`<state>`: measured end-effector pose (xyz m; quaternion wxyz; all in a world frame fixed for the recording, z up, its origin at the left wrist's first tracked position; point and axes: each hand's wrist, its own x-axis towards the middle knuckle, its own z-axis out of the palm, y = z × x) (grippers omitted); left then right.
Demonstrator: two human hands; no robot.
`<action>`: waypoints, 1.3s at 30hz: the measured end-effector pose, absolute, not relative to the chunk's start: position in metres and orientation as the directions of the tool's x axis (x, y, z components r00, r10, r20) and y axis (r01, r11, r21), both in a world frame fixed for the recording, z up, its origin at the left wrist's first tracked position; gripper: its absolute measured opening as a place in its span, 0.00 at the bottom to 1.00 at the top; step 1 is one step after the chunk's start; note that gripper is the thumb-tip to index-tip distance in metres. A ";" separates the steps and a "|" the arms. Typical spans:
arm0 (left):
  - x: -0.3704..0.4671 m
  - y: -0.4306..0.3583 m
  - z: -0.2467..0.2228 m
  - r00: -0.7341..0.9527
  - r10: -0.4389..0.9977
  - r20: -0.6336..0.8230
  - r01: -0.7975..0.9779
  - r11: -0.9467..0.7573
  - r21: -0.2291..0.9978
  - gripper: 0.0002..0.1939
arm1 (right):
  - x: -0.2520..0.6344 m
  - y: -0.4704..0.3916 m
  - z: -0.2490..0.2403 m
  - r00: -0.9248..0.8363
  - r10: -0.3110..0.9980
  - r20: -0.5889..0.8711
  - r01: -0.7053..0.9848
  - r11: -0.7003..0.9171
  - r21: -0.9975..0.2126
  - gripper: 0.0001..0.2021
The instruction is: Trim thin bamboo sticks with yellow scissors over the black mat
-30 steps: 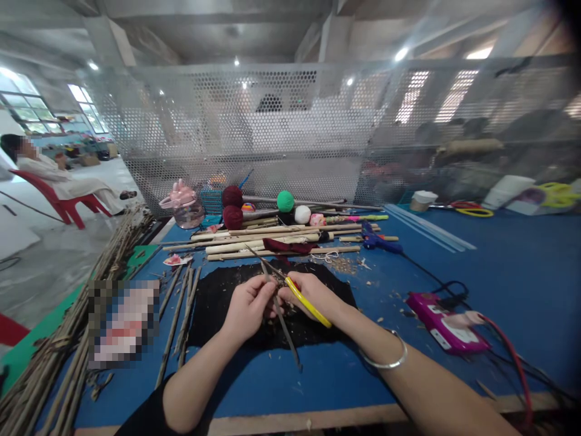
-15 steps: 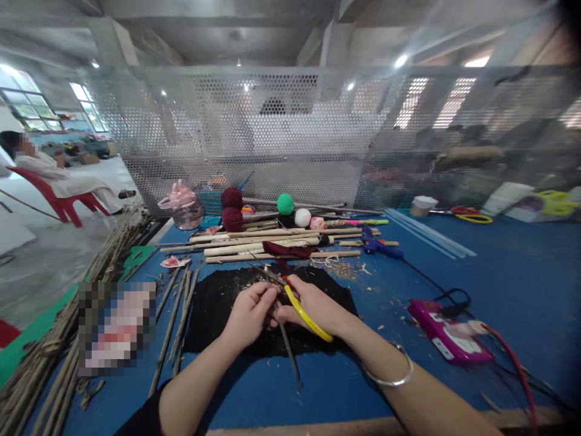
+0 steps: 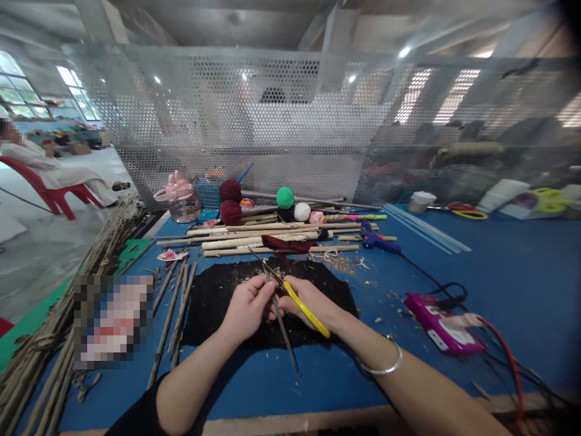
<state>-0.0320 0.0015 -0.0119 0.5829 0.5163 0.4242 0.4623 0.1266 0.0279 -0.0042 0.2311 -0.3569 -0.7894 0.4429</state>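
Over a black cloth (image 3: 209,309) strewn with small chips, my left hand (image 3: 249,306) pinches a thin dark stick (image 3: 287,344) that slants down toward the table's front edge. Close beside it, my right hand (image 3: 306,303) grips scissors with yellow handles (image 3: 308,310). Their blades point up and left and lie against the upper part of the stick; how far they are open is hard to tell. A silver bangle circles my right wrist.
Bundled sticks (image 3: 59,333) lie at the left, loose sticks beside the cloth. Behind it are pale rods (image 3: 272,241), yarn balls (image 3: 285,197) and a blue glue gun (image 3: 379,240). A purple device (image 3: 445,330) with cables is at the right. A person sits at far left.
The view has shifted slightly, so the table objects appear a little higher. Both hands keep their grips, and the scissor blades look slightly more spread beside the stick.
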 end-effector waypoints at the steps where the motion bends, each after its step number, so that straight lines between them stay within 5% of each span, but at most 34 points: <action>1: -0.032 0.001 -0.011 0.213 0.977 -0.016 -0.098 0.038 0.994 0.15 | 0.126 0.027 -0.005 -0.629 0.776 0.051 0.361 0.349 -0.865 0.22; 6: -0.032 0.000 -0.009 0.234 0.972 -0.011 -0.080 0.031 0.996 0.15 | 0.121 0.023 -0.005 -0.511 0.858 0.054 0.506 0.350 -0.788 0.21; 20: -0.032 -0.002 -0.010 0.205 0.979 0.021 -0.098 -0.001 0.995 0.14 | 0.122 0.027 -0.012 -0.567 0.815 0.123 0.396 0.400 -0.827 0.17; 26: -0.032 -0.003 -0.011 0.267 0.963 -0.047 -0.225 0.109 0.968 0.15 | 0.129 0.031 -0.009 -0.530 0.846 0.059 0.573 0.408 -0.710 0.17; 31: -0.034 -0.003 -0.010 0.264 0.963 -0.060 -0.259 0.130 0.957 0.17 | 0.132 0.025 0.006 -0.627 0.779 0.023 0.463 0.396 -0.793 0.18; 39: -0.031 -0.003 -0.009 0.189 0.978 -0.084 -0.132 0.110 0.985 0.18 | 0.127 0.027 -0.006 -0.535 0.843 0.054 0.531 0.385 -0.755 0.18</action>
